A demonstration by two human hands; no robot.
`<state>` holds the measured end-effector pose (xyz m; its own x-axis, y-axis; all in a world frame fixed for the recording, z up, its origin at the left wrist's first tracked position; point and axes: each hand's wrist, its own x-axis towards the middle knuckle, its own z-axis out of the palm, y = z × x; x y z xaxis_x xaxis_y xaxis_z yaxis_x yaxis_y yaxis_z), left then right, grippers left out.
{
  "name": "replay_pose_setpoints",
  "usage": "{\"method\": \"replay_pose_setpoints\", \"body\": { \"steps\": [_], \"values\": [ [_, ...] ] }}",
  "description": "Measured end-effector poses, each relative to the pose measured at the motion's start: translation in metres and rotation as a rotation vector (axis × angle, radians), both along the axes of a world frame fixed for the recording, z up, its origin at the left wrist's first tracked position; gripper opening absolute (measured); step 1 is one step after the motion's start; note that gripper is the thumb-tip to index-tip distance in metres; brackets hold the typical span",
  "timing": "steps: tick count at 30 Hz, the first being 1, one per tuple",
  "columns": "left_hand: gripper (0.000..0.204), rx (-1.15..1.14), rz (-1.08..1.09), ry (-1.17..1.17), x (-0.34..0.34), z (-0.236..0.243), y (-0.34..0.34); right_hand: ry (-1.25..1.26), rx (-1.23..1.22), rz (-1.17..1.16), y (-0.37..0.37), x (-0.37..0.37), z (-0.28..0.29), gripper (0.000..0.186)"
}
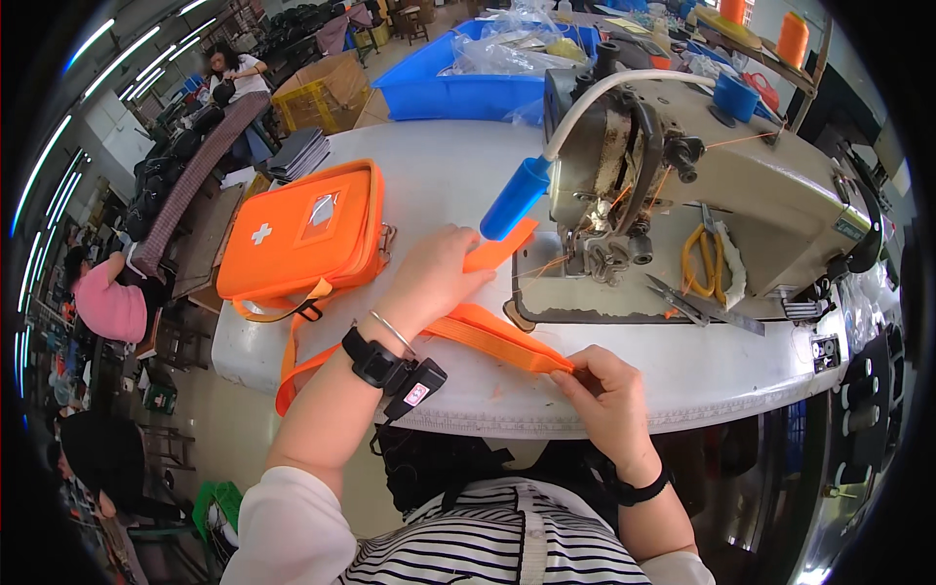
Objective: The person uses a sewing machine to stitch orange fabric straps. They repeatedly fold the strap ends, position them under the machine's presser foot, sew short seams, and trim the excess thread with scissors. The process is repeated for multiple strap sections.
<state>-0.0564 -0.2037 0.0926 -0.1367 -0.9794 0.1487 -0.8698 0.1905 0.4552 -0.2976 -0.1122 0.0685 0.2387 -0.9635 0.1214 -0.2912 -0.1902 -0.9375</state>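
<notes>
My left hand [439, 276] is closed on an orange fabric strip [505, 250], whose free end points toward the needle area of a sewing machine [624, 175]. My right hand [606, 398] pinches the end of a folded orange strap [497, 338] near the table's front edge. That strap runs left under my left wrist and loops down over the edge. Whether strip and strap are one piece is hidden by my left hand. Left of it lies an orange first-aid bag [292, 232] with a white cross, a clear window and a metal ring on its side.
A blue lamp head [515, 198] on a white flexible neck hangs just above my left fingers. Yellow-handled snips [704, 258] and open scissors [692, 300] lie by the machine base. Behind stands a blue bin [429, 88] with plastic bags. Other people sit at the far left.
</notes>
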Motion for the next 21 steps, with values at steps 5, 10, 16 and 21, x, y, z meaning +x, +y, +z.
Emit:
{"method": "replay_pose_setpoints", "body": {
  "steps": [5, 10, 16, 21],
  "values": [
    [0.033, 0.216, 0.012, 0.491, 0.032, -0.012, -0.010, 0.006, -0.014, -0.014, -0.002, 0.002, 0.002, 0.011],
    [0.021, 0.211, -0.180, 1.441, 0.064, 0.004, -0.007, 0.018, 0.013, -0.023, -0.009, 0.002, 0.004, 0.011],
    [0.017, 0.072, -0.491, 1.753, 0.090, 0.005, 0.000, -0.060, 0.131, -0.030, -0.012, 0.003, 0.000, 0.010],
    [0.016, 0.005, -0.508, 1.809, 0.088, 0.009, 0.003, -0.057, 0.152, -0.030, -0.010, 0.003, 0.003, 0.009]
  ]
}}
